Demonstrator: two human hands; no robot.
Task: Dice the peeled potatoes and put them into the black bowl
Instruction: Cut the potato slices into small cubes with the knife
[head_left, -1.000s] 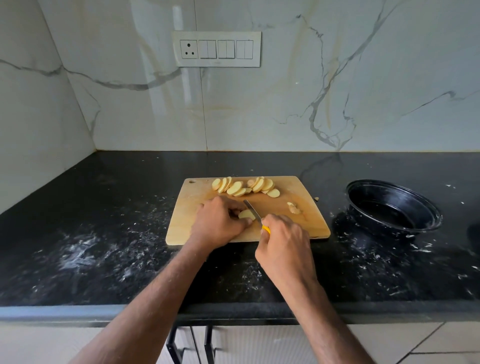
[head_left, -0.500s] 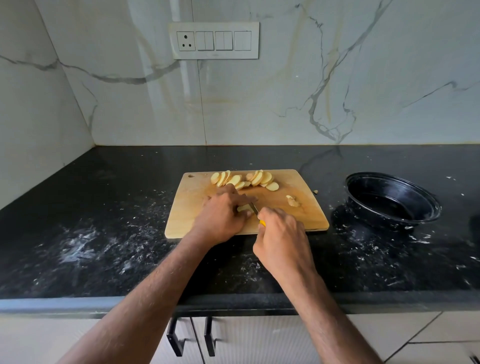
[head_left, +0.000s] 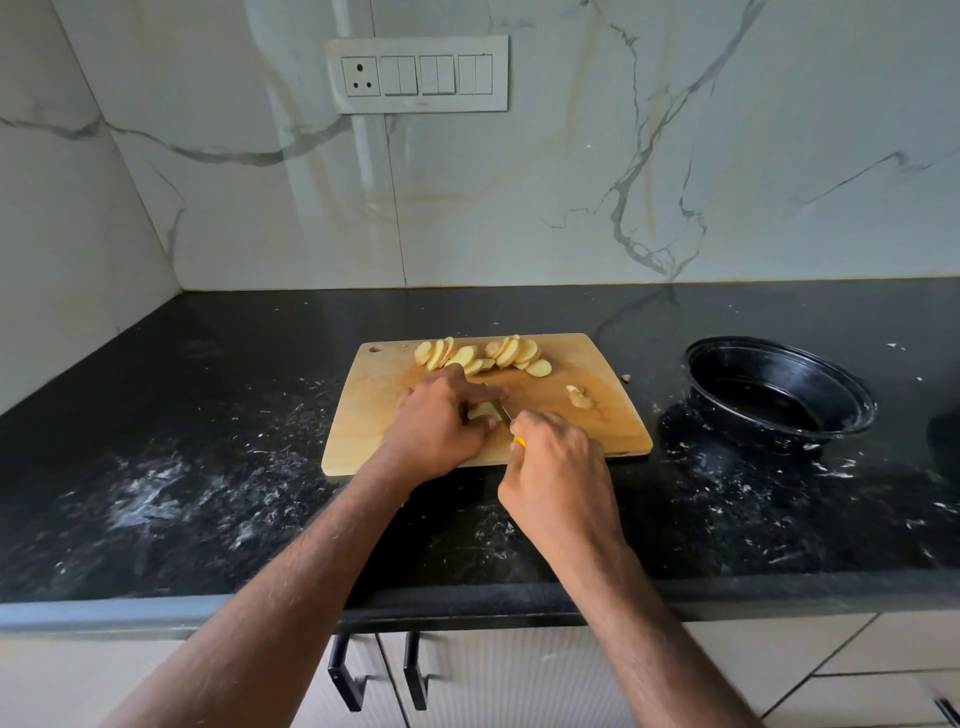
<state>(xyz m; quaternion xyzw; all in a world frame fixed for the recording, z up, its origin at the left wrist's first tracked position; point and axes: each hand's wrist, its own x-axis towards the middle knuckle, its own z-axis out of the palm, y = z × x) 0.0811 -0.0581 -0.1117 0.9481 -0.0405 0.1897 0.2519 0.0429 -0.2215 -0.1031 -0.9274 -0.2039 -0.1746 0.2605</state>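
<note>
A wooden cutting board (head_left: 379, 405) lies on the black counter. Several pale potato slices (head_left: 483, 356) are fanned along its far edge, and a small potato scrap (head_left: 580, 397) lies to the right. My left hand (head_left: 436, 423) curls over a potato piece (head_left: 480, 411) mid-board and holds it down. My right hand (head_left: 558, 467) grips a knife with a yellow handle (head_left: 519, 442); its blade (head_left: 501, 410) rests against the held piece. The black bowl (head_left: 852, 395) stands to the right of the board and looks bare inside.
White smears and crumbs cover the black counter (head_left: 182, 467) left and right of the board. A tiny potato bit (head_left: 626, 378) lies just off the board's right edge. A marble wall with a switch panel (head_left: 418, 74) rises behind. Cabinet handles (head_left: 345, 675) sit below the counter edge.
The knife blade has come down from a raised angle into the potato piece under my left hand. Both hands stay mid-board; the camera shifted slightly.
</note>
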